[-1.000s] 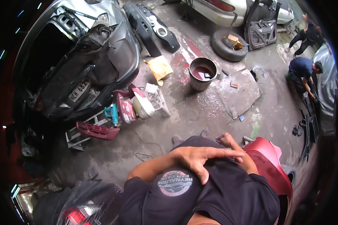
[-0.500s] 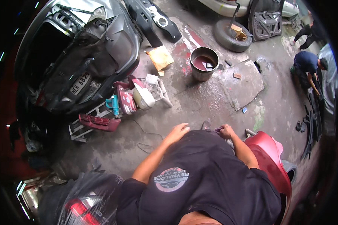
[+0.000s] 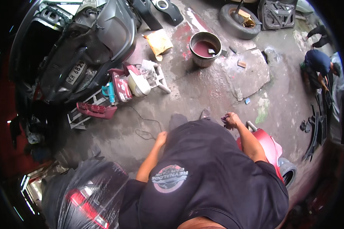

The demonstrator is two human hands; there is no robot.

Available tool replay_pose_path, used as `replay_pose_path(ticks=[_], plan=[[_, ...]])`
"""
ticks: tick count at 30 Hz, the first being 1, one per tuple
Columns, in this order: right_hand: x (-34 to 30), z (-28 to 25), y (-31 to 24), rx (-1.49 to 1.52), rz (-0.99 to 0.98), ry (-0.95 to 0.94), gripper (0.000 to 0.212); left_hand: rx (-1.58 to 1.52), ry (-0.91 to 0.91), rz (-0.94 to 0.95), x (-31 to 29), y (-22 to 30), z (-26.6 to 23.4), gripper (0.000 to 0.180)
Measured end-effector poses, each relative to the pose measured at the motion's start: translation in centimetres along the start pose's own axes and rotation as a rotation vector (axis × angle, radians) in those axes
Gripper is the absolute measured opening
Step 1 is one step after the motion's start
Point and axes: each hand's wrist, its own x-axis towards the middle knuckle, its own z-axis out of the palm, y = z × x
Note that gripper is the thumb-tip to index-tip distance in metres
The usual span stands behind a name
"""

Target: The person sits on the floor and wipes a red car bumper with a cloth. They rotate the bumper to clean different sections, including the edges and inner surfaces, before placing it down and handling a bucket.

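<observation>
My left hand (image 3: 161, 138) hangs beside my dark shirt, its fingers curled in with nothing seen in them. On the other side, my right hand (image 3: 233, 121) is closed on a small crumpled dark purplish piece (image 3: 224, 118), its kind too small to tell. Below my right forearm lies a glossy red car body panel (image 3: 267, 147), partly hidden by my arm and shirt. Ahead of me on the wet floor stands a dark bucket (image 3: 203, 62) of reddish liquid with a pale piece in it.
To the left, a rack (image 3: 76, 121) bears red painted parts and a teal power tool (image 3: 109, 91); its cord trails across the floor. Beyond are a grey bumper (image 3: 120, 36) and a tire (image 3: 233, 28). A person (image 3: 317, 66) bends at the right. A plastic-covered car (image 3: 80, 191) stands at the lower left.
My left hand has dropped back toward my side and its fingers have curled in. My right hand has lifted forward, still holding the purplish piece. The view has shifted, and my feet now show.
</observation>
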Motion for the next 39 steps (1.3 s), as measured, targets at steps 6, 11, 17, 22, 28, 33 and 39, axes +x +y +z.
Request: replay_pose_path(ticks=[6,11,17,22,28,33,39], plan=[[3.2,-2.7,-2.4,-0.168,0.17,0.024,0.045,-0.116,0.111,-0.008,1.1,2.5,-0.1,0.033],[7.0,-1.8,-2.6,0.085,0.178,-0.03,0.045,-0.341,-0.009,-0.138,5.4,4.7,-1.9,0.036],[4.2,-6.6,-17.1,0.12,0.199,-0.066,0.049,-0.248,-0.126,-0.12,15.1,6.0,-6.9,0.032],[7.9,-5.9,-15.7,0.204,0.056,0.219,0.05,-0.213,-0.196,-0.248,19.3,17.0,-14.4,0.032],[10.3,-6.2,-15.0,0.29,0.124,0.26,0.051,-0.197,-0.181,-0.185,26.2,19.3,-17.5,0.031],[12.6,-8.3,-15.4,0.355,0.216,0.285,0.044,-0.102,-0.227,-0.204,27.8,22.6,-17.3,0.027],[20.6,-11.3,-11.0,0.243,0.193,0.223,0.04,-0.087,-0.241,-0.264,28.5,27.6,-15.9,0.03]])
